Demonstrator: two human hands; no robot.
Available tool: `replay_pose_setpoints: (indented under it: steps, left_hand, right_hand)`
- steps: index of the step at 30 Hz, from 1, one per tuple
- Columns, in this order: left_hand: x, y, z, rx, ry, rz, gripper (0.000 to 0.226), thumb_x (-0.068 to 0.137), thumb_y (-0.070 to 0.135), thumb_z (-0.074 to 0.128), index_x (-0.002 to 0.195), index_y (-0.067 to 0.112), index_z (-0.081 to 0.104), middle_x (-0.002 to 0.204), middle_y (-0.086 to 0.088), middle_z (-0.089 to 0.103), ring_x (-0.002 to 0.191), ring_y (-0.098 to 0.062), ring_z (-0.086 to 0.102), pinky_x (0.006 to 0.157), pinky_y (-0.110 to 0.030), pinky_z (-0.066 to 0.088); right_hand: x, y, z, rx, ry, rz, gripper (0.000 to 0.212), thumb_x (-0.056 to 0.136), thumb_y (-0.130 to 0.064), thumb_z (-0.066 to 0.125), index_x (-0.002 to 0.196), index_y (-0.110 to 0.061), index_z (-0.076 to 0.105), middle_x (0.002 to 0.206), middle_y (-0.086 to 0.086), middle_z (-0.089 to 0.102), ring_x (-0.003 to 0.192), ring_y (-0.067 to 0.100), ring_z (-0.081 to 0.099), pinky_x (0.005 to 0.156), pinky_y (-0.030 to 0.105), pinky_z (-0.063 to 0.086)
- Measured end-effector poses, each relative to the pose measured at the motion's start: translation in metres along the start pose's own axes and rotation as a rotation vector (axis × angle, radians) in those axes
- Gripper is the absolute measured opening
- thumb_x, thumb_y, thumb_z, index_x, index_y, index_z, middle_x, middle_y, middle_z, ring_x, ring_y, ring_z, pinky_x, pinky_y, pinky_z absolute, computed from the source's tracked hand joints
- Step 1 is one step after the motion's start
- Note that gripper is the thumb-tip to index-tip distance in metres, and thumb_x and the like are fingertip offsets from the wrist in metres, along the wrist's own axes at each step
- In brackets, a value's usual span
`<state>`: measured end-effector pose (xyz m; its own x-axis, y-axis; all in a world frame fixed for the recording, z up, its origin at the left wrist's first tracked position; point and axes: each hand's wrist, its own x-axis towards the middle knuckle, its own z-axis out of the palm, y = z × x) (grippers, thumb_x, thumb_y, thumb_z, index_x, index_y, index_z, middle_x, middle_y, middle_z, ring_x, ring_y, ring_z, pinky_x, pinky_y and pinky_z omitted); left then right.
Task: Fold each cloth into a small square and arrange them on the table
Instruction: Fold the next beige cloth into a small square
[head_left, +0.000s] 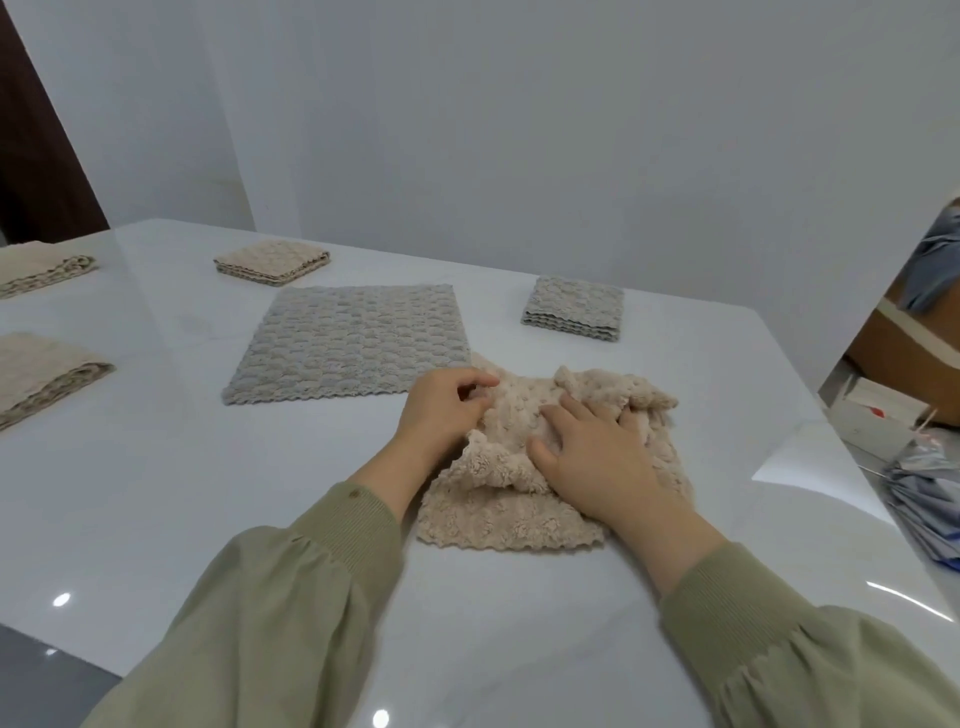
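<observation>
Both hands are working a beige cloth lying crumpled on the white desk, near the front edge and right of centre. The left hand is sitting on the cloth's left side, fingers curled, thumb and forefinger pinching a bit of the fabric near the top-left corner. The right hand is lying mostly flat on top of the cloth, fingers spread and pressing down, with the far fingertips digging into a raised bunch of fabric at the right. The cloth's near edge is lying flat; its middle is humping up in a fold.

A grey cloth is lying unfolded and flat just behind, its near-right corner touching or just overlapping the beige one; can't tell which. A folded grey square is sitting to the back right, apart from the rest. A folded beige square is sitting at the back left. Two more folded beige pieces are showing at the left edge, one far and one nearer, both cut off by the frame. Green sleeves are covering both forearms.
</observation>
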<state>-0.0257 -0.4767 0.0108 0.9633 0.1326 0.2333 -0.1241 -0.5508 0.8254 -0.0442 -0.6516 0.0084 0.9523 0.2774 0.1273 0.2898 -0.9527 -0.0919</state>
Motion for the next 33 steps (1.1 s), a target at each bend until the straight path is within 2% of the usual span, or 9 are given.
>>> replay_pose_setpoints:
  steps: [5, 10, 13, 15, 19, 22, 26, 30, 33]
  left_hand:
    - [0.018, -0.006, -0.017, -0.035, 0.237, 0.007, 0.021, 0.087, 0.006, 0.062, 0.106, 0.010, 0.071, 0.106, -0.005, 0.067, 0.097, -0.017, 0.059, 0.085, -0.021, 0.043]
    - [0.031, -0.016, -0.028, -0.298, 0.108, -0.212, 0.037, 0.094, 0.017, 0.052, 0.130, 0.021, 0.055, 0.131, -0.002, 0.057, 0.098, -0.029, 0.063, 0.088, -0.040, 0.050]
    - [0.025, -0.010, -0.027, 0.212, 0.077, -0.018, 0.045, 0.095, 0.019, 0.047, 0.140, 0.021, 0.042, 0.147, -0.002, 0.038, 0.134, -0.025, 0.035, 0.113, -0.041, 0.028]
    - [0.011, 0.004, -0.019, 0.564, 0.048, 0.204, 0.047, 0.096, 0.023, 0.044, 0.143, 0.022, 0.037, 0.152, -0.001, 0.029, 0.141, -0.023, 0.020, 0.116, -0.040, 0.016]
    - [-0.024, 0.019, 0.019, 0.792, -0.312, 0.286, 0.052, 0.100, 0.040, 0.026, 0.149, 0.021, 0.021, 0.159, -0.001, 0.010, 0.145, -0.024, 0.004, 0.118, -0.045, 0.008]
    - [-0.028, 0.015, 0.026, 0.858, -0.469, 0.228, 0.057, 0.100, 0.047, 0.018, 0.151, 0.025, 0.007, 0.160, 0.002, 0.001, 0.146, -0.021, -0.001, 0.117, -0.045, 0.004]
    - [-0.027, 0.010, 0.018, 0.800, -0.435, 0.286, 0.056, 0.098, 0.049, 0.027, 0.149, 0.027, 0.017, 0.159, 0.004, 0.009, 0.146, -0.019, 0.005, 0.118, -0.045, 0.008]
    - [-0.038, 0.018, 0.014, 0.594, -0.368, 0.455, 0.050, 0.094, 0.043, 0.048, 0.138, 0.021, 0.045, 0.148, 0.000, 0.037, 0.139, -0.017, 0.023, 0.114, -0.030, 0.014]
    - [-0.053, 0.029, 0.017, 0.456, -0.423, 0.474, 0.052, 0.090, 0.045, 0.054, 0.136, 0.022, 0.048, 0.146, 0.002, 0.039, 0.137, -0.013, 0.025, 0.109, -0.020, 0.011]
  right_hand:
    - [0.007, -0.001, -0.004, 0.159, 0.312, 0.090, 0.059, 0.086, -0.046, 0.026, 0.135, -0.020, 0.046, 0.153, 0.004, 0.031, 0.142, 0.022, 0.022, 0.115, 0.049, 0.004]
    - [0.009, 0.007, 0.004, 0.146, 0.142, 0.172, 0.048, 0.092, -0.043, 0.033, 0.130, -0.019, 0.049, 0.143, 0.001, 0.044, 0.136, 0.023, 0.030, 0.114, 0.051, 0.009]
    - [0.011, 0.008, 0.007, 0.168, 0.114, 0.179, 0.045, 0.090, -0.045, 0.031, 0.115, -0.019, 0.056, 0.128, 0.000, 0.055, 0.123, 0.023, 0.043, 0.109, 0.053, 0.023]
    - [0.011, 0.008, 0.007, 0.160, 0.085, 0.173, 0.046, 0.090, -0.045, 0.030, 0.119, -0.019, 0.055, 0.132, -0.001, 0.052, 0.126, 0.022, 0.040, 0.108, 0.054, 0.024]
    - [0.007, 0.011, 0.007, 0.129, 0.020, 0.146, 0.048, 0.090, -0.041, 0.033, 0.130, -0.017, 0.047, 0.142, 0.001, 0.043, 0.132, 0.023, 0.034, 0.110, 0.054, 0.022]
    - [0.002, 0.013, 0.001, 0.276, 0.225, 0.185, 0.039, 0.090, -0.028, 0.043, 0.123, -0.011, 0.055, 0.128, 0.009, 0.056, 0.118, 0.028, 0.047, 0.103, 0.042, 0.035]
    - [-0.010, 0.019, -0.001, 0.285, 0.475, 0.213, 0.026, 0.086, -0.018, 0.051, 0.105, -0.005, 0.063, 0.109, 0.013, 0.061, 0.103, 0.031, 0.050, 0.089, 0.040, 0.040]
    - [-0.025, 0.030, -0.004, 0.333, 0.442, 0.274, 0.017, 0.084, -0.014, 0.048, 0.094, -0.009, 0.061, 0.100, 0.008, 0.058, 0.096, 0.027, 0.048, 0.084, 0.037, 0.037]
    - [-0.039, 0.041, -0.009, 0.257, 0.376, 0.308, 0.017, 0.088, -0.019, 0.045, 0.097, -0.011, 0.057, 0.098, 0.006, 0.057, 0.096, 0.027, 0.047, 0.082, 0.037, 0.036]
